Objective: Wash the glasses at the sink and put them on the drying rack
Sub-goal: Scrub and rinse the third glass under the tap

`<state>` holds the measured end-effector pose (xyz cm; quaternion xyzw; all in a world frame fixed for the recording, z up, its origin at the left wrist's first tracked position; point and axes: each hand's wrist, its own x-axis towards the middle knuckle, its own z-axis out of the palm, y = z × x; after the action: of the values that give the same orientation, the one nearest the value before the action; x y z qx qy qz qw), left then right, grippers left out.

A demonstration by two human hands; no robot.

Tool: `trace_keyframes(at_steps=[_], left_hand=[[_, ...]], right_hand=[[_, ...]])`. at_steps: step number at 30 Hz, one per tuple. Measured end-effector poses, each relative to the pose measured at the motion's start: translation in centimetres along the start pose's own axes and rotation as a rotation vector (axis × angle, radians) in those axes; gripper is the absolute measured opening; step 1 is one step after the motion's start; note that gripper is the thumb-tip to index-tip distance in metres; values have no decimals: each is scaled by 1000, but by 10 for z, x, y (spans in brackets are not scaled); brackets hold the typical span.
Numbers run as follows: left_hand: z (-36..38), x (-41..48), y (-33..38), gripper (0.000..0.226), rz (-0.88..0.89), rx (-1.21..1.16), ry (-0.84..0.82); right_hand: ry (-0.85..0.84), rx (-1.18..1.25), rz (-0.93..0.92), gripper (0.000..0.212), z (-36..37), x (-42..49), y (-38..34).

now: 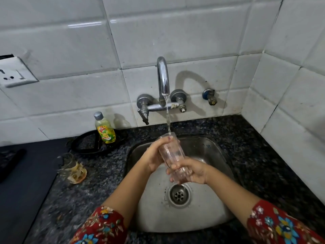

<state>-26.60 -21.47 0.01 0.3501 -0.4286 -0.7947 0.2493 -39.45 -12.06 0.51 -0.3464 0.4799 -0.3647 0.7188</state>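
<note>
Head view, wall: white glazed tiles run behind and to the right, with a white wall socket at the far left.
Counter: dark speckled stone counter wraps a stainless steel sink, which has a round metal drain in its floor.
Tap: a chrome wall-mounted tap arches over the sink, and a thin stream of water falls from its spout.
Glass: the clear tall drinking glass is in the air above the sink, tilted, its mouth up under the stream and its base low towards me.
Left grip: my left grip is curled round the upper part of the glass, one fingertip showing at the rim.
Right grip: my right grip is wrapped round the base of the glass, just above the drain.
Sleeves: red floral sleeves cover both my upper arms.
Soap: a yellow dish-soap bottle with a grey cap stands upright on a black round tray left of the sink.
Second glass: a soiled clear glass, blurred, sits on the counter near the tray, well apart from my hands.
</note>
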Motion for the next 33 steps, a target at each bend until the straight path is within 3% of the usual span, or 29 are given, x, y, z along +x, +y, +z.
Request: trace_keyframes(at_steps=[1, 3, 5, 7, 10, 12, 14, 17, 22, 27, 33], left_hand=[[0, -3, 1, 51, 11, 46, -25], [8, -7, 2, 52, 84, 229, 19], [20, -11, 4, 79, 135, 295, 131], [21, -12, 10, 93, 177, 180, 245], [21, -15, 31, 69, 344, 175, 456], [22, -12, 43, 62, 367, 248, 537], [21, -10, 50, 60, 407, 315, 579], [18, -4, 55, 60, 437, 330, 576], [18, 2, 51, 60, 481, 458, 609], [8, 3, 47, 59, 512, 708, 580], [5, -23, 11, 47, 431, 426, 621]], right_hand=[[5, -23, -37, 26, -3, 1, 1], [208, -196, -170, 35, -2, 12, 5], [402, -234, -258, 43, 1, 24, 3], [485, -183, -310, 44, 1, 35, -2], [431, -227, -334, 52, 6, 38, -10], [341, -283, -302, 56, 12, 33, -4], [355, -267, -271, 58, 7, 30, 2], [491, -191, -264, 61, -5, 31, 0], [376, -225, -237, 68, 10, 34, 0], [495, -240, -231, 72, 1, 28, -2], [388, -536, -134, 66, -9, 5, -7]])
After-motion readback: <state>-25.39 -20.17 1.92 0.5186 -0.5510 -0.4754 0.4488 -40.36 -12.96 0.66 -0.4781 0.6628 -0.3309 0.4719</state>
